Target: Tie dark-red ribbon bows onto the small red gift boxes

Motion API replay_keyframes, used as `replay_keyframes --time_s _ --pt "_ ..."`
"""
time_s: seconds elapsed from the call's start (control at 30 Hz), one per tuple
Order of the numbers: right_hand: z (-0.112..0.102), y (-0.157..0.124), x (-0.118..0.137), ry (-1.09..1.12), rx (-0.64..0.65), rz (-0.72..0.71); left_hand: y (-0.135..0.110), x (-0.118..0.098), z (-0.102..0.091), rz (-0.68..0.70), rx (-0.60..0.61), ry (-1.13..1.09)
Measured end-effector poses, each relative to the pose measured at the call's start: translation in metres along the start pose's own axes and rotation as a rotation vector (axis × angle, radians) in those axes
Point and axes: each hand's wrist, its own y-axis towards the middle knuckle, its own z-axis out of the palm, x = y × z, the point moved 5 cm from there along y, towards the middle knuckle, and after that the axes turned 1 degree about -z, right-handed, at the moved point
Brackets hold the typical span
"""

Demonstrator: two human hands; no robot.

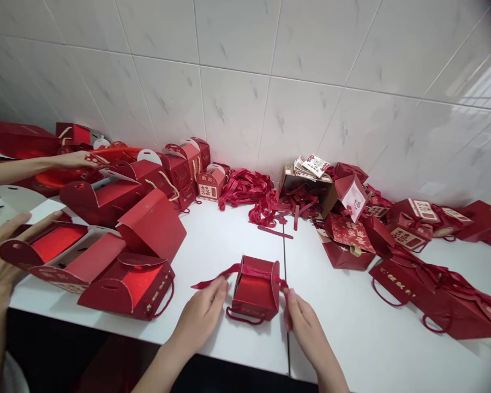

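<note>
Far left of small red gift box (256, 297): co-worker's hand (0, 262) resting on open red carton (65, 254); another co-worker hand (77, 159) further back on stacked cartons (118, 185) by the wall. Just left of box: left hand (200, 316), fingertips pinched on loose tail of red ribbon (210, 281). Box upright on white table (213, 240), near front edge, ribbon laid across open top. Just right: right hand (306, 325), fingers clamped on ribbon's other end. Behind box: ribbon pile (245, 191). Far right: flat red bags (442, 300).
</note>
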Motion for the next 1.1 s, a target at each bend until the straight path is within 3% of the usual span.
replay_keyframes --time_s 0.1,0.23,0.43,0.57,0.7,0.9,1.1 --pt "-0.001 0.007 -0.003 0.416 -0.131 0.027 0.011 -0.001 0.001 -0.086 -0.078 -0.435" --pt "-0.005 0.012 0.003 0.855 -0.207 0.007 0.024 -0.002 0.004 -0.181 -0.051 -0.868" --pt "-0.009 0.015 0.0 1.032 -0.253 0.031 0.027 0.015 0.003 -0.368 -0.13 -1.084" --pt "-0.008 0.013 -0.001 1.007 -0.264 0.023 0.024 0.019 -0.001 -0.395 -0.139 -1.198" --pt "-0.015 0.01 0.009 0.858 -0.37 -0.087 0.025 0.005 -0.012 -0.269 -0.138 -1.134" --pt "-0.036 0.009 0.045 0.558 -0.543 -0.336 0.035 -0.048 -0.027 0.126 -0.202 -0.772" --pt "-0.039 0.007 0.111 0.157 -0.484 -0.59 0.037 -0.11 -0.008 0.342 -0.018 -0.344"
